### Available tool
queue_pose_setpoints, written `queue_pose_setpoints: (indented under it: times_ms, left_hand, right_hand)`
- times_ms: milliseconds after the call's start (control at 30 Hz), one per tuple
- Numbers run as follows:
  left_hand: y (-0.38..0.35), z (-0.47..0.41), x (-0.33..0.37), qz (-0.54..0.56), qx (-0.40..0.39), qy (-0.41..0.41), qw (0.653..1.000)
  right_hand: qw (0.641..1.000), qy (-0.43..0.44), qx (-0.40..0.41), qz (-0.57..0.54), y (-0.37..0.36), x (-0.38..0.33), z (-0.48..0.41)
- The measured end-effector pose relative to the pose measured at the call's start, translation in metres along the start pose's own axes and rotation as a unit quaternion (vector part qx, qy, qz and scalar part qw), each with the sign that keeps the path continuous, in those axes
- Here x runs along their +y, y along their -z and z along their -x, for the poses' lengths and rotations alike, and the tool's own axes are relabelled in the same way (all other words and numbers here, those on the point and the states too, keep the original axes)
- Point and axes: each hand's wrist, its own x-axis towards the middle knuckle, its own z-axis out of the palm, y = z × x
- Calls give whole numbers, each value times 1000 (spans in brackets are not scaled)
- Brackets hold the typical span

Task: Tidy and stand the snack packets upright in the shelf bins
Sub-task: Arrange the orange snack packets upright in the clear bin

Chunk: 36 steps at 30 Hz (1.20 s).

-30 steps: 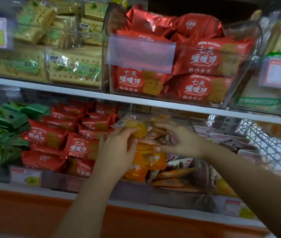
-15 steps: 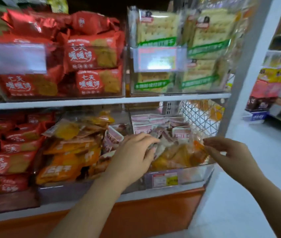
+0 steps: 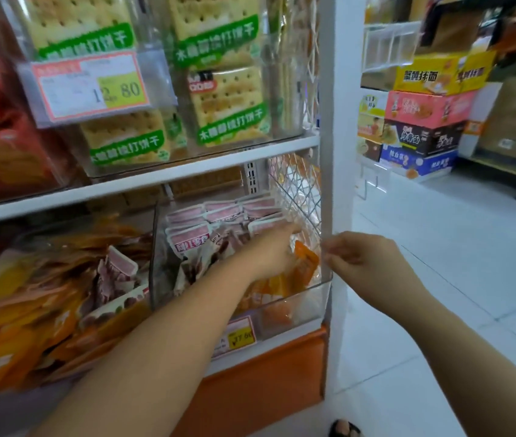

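— What's on the upper price tag [image 3: 89,86], at ten o'clock?
— "12.80" on its yellow patch (the small print is blurred). The cracker packets [image 3: 228,124] at twelve o'clock carry "木糖醇梳打饼干" on green bands.
— And lower down?
— The lower price tag [image 3: 240,336], at six o'clock, shows "37.8". The yellow carton [image 3: 420,75], at two o'clock, reads "蟹黄拌面".

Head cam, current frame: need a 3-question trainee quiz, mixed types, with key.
1. True or false: the left hand reaches into the clear bin.
2. Directly above that bin sit: A) red foil packets; B) cracker packets with green bands; C) cardboard boxes.
3. In one word, what colour is the packet closest to the right hand?
Key: 1 true; 2 B; 3 orange.
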Motion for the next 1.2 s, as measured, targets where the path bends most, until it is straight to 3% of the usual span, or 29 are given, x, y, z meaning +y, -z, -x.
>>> queue_pose_setpoints:
  times_ms: [233, 400, 567, 867, 1000, 1200]
  left_hand:
    - [4, -21, -2, -102, -78, -16, 992]
    - [21, -20, -11, -92, -97, 3, 991]
    - [25, -15, -13, -109, -81, -25, 990]
    - [10, -23, -7, -120, -128, -43, 984]
    - [11, -22, -9, -44, -84, -21, 995]
    - [9, -21, -1, 94, -130, 72, 984]
  right_hand:
    - [1000, 6, -23, 7, 1, 4, -8]
    - [999, 1, -47, 1, -3, 3, -6]
    - [998, -4, -55, 3, -3, 1, -9]
    - [998, 3, -63, 10, -3, 3, -13]
    - [997, 0, -77, 9, 0, 1, -12]
    - [989, -22, -148, 21, 10, 3, -7]
